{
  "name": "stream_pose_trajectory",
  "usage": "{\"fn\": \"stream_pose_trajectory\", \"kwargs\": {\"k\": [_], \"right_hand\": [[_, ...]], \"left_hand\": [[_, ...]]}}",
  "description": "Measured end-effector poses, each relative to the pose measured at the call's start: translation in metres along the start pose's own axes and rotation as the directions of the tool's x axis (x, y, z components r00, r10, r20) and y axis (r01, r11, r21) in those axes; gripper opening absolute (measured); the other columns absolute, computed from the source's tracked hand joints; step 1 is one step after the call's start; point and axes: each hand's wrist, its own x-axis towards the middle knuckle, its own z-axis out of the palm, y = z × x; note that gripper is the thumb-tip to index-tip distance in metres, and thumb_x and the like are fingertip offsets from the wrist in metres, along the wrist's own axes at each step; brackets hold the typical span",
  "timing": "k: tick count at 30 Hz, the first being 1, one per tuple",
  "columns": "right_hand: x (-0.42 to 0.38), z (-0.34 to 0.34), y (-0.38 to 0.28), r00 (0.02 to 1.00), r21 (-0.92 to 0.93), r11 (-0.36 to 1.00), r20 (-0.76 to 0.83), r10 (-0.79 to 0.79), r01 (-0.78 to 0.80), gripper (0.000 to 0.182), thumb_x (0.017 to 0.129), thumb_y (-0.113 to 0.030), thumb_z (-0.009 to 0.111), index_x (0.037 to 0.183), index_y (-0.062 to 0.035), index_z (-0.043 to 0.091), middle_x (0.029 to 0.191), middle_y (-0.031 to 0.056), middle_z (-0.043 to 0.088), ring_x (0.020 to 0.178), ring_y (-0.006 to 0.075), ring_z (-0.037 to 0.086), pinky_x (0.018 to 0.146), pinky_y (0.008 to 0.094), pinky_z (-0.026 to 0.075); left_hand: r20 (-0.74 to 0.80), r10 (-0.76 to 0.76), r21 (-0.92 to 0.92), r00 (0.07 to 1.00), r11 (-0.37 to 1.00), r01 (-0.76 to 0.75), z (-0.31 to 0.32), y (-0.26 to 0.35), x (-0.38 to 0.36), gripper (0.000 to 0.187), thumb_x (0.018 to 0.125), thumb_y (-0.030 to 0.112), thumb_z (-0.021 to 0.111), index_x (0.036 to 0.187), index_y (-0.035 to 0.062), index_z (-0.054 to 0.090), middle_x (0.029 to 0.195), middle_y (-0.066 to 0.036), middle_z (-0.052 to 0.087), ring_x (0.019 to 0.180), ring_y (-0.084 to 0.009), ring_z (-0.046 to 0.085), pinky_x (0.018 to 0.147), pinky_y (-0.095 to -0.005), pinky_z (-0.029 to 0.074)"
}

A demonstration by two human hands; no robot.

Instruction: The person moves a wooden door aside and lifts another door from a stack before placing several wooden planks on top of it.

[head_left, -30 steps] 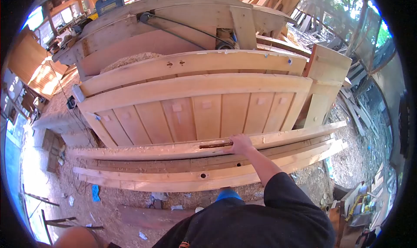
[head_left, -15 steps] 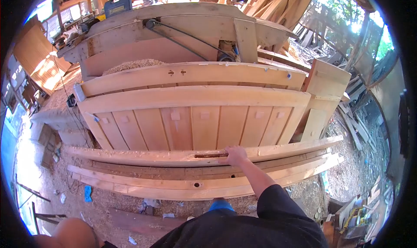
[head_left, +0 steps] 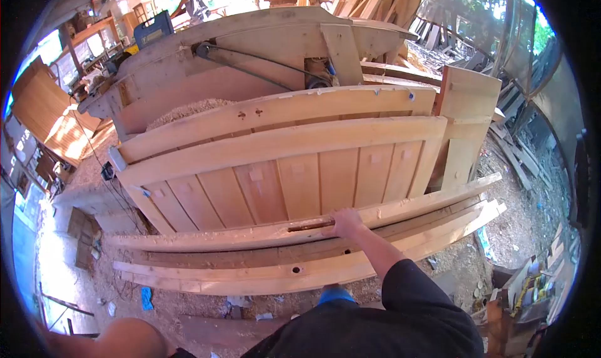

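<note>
My right hand (head_left: 345,223) is closed over the top of a long wooden beam (head_left: 426,202), just right of a dark slot cut in the wood. The fingertips go behind the beam and are partly hidden. Below it, nearer my body, lie more long beams (head_left: 250,285), one with round dark holes. Behind leans a large panelled door (head_left: 338,176) with upright boards and pale square patches, and another frame (head_left: 338,103) stands behind that. Part of my left arm (head_left: 128,339) shows at the bottom left; my left hand is out of view.
A large machine (head_left: 263,32) with a drive belt stands behind the panels, beside piled shavings (head_left: 191,110). A board (head_left: 469,126) leans at the right. Offcuts (head_left: 532,283) lie on the right-hand ground. A person (head_left: 193,4) works in the background.
The view has tilted and shifted, so the beams and panels slope up to the right. My right hand stays on the same beam beside the slot. A background person has come into view.
</note>
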Motion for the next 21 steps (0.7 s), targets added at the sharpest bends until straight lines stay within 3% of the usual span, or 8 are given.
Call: {"fn": "stream_pose_trajectory", "kwargs": {"k": [3, 5, 8, 10, 12, 14, 17, 21], "right_hand": [[0.003, 0.006, 0.005, 0.994, 0.014, 0.997, -0.078, -0.074, 0.076, 0.079, 0.067, -0.078, 0.064, 0.096, -0.0042, 0.068, 0.093, 0.0178, 0.07, 0.091, 0.0361, 0.067, 0.082, 0.0445, 0.053], [0.004, 0.007, 0.004, 0.996, 0.024, 0.997, -0.054, -0.073, 0.074, 0.08, 0.067, -0.078, 0.064, 0.098, -0.0043, 0.068, 0.095, 0.0181, 0.07, 0.092, 0.0356, 0.067, 0.082, 0.0448, 0.053], [0.002, 0.003, 0.006, 0.998, 0.043, 0.998, -0.035, -0.048, 0.05, 0.082, 0.067, -0.079, 0.063, 0.1, -0.0044, 0.067, 0.098, 0.0184, 0.069, 0.095, 0.0349, 0.067, 0.084, 0.0454, 0.052], [-0.002, 0.006, 0.006, 0.998, 0.042, 0.998, -0.045, -0.043, 0.045, 0.083, 0.067, -0.08, 0.062, 0.1, -0.0044, 0.067, 0.099, 0.0185, 0.069, 0.097, 0.0347, 0.066, 0.086, 0.0457, 0.051], [0.0, 0.007, 0.005, 0.995, 0.012, 0.999, -0.093, -0.047, 0.048, 0.084, 0.067, -0.081, 0.061, 0.1, -0.0045, 0.067, 0.101, 0.0186, 0.069, 0.099, 0.0348, 0.066, 0.088, 0.046, 0.05], [0.005, 0.012, 0.006, 0.998, 0.008, 0.999, -0.054, -0.031, 0.032, 0.085, 0.066, -0.082, 0.061, 0.101, -0.0044, 0.067, 0.1, 0.0181, 0.069, 0.098, 0.0357, 0.066, 0.088, 0.0455, 0.05], [0.008, 0.014, 0.01, 0.998, 0.015, 0.999, -0.039, -0.042, 0.043, 0.086, 0.066, -0.083, 0.061, 0.102, -0.0042, 0.066, 0.099, 0.0177, 0.069, 0.098, 0.0363, 0.066, 0.087, 0.0449, 0.05], [0.009, 0.027, 0.012, 0.983, 0.043, 0.995, -0.16, -0.084, 0.092, 0.088, 0.065, -0.084, 0.061, 0.102, -0.0043, 0.066, 0.096, 0.0176, 0.069, 0.097, 0.0355, 0.066, 0.085, 0.0447, 0.05]], "left_hand": [[0.08, -0.427, -0.17, 0.901, 0.885, 0.434, 0.041, 0.011, -0.013, 0.032, 0.087, 0.034, 0.059, 0.093, 0.0032, 0.062, 0.088, -0.009, 0.059, 0.079, -0.0219, 0.057, 0.067, -0.0339, 0.043], [0.239, -0.682, -0.273, 0.691, 0.636, 0.722, 0.095, 0.029, -0.02, 0.02, 0.081, 0.013, 0.07, 0.096, 0.0023, 0.063, 0.084, -0.011, 0.063, 0.075, -0.0208, 0.061, 0.065, -0.0332, 0.047], [0.638, -0.68, -0.164, 0.361, 0.339, 0.927, 0.179, 0.074, -0.11, 0.026, 0.082, 0.017, 0.072, 0.104, 0.0025, 0.069, 0.084, -0.011, 0.068, 0.082, -0.029, 0.065, 0.075, -0.0408, 0.052], [0.788, -0.562, -0.082, 0.25, 0.307, 0.948, 0.221, 0.123, -0.191, 0.03, 0.085, 0.027, 0.07, 0.101, 0.002, 0.066, 0.095, -0.016, 0.065, 0.093, -0.0332, 0.063, 0.082, -0.0437, 0.051], [0.925, -0.377, 0.13, 0.048, 0.434, 0.892, 0.241, 0.168, -0.248, 0.044, 0.088, 0.038, 0.066, 0.117, 0.0056, 0.064, 0.114, -0.015, 0.063, 0.114, -0.0335, 0.055, 0.098, -0.0501, 0.043], [0.894, -0.428, 0.051, 0.133, 0.393, 0.918, 0.256, 0.222, -0.317, 0.056, 0.089, 0.046, 0.061, 0.127, 0.0064, 0.057, 0.13, -0.016, 0.053, 0.129, -0.0349, 0.043, 0.11, -0.0546, 0.03], [0.811, -0.585, 0.168, 0.023, 0.269, 0.948, 0.263, 0.271, -0.337, 0.061, 0.088, 0.048, 0.061, 0.132, 0.0058, 0.052, 0.136, -0.015, 0.05, 0.134, -0.034, 0.039, 0.114, -0.0566, 0.021], [0.81, -0.586, 0.19, 0.016, 0.289, 0.938, 0.267, 0.298, -0.341, 0.066, 0.088, 0.049, 0.059, 0.135, 0.0038, 0.049, 0.142, -0.016, 0.045, 0.138, -0.0332, 0.034, 0.115, -0.0588, 0.018]]}}
